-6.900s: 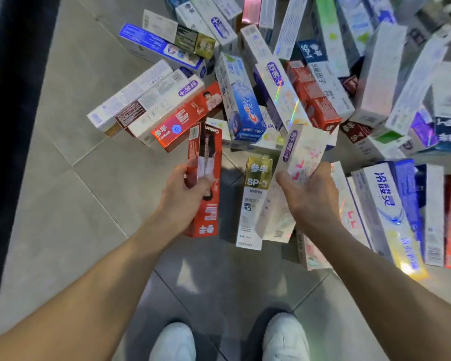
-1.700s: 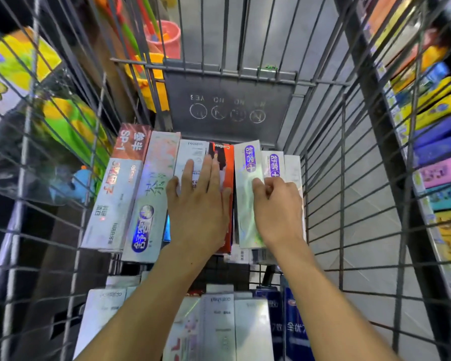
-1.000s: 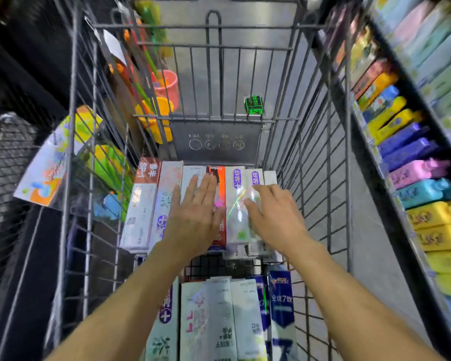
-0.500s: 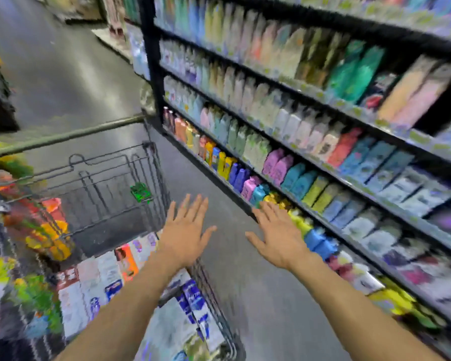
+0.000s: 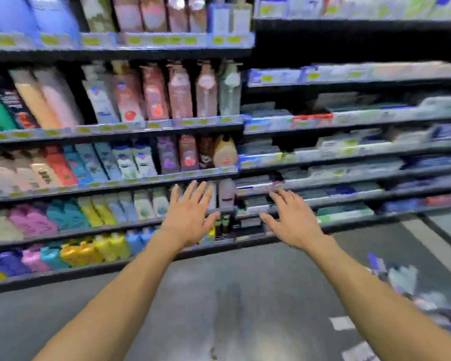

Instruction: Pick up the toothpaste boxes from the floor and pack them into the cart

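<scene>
Up in front of the shelves (image 5: 115, 178): left hand (image 5: 186, 222) and right hand (image 5: 293, 225) spread wide, holding nothing. Down right, blurry boxes (image 5: 401, 280) on floor (image 5: 232, 295), likely more to pack. No cart in sight.

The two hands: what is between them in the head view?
Nothing is held between the left hand and the right hand. Through the gap, the head view shows only blurred shelves of goods behind.

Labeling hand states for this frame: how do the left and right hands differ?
The left hand sits higher and nearer centre frame; the right hand reaches further right. The left hand's fingers point up-right, the right hand's up-left, toward each other. Both are open, fingers spread, holding nothing, in front of the blurred shelves.
</scene>
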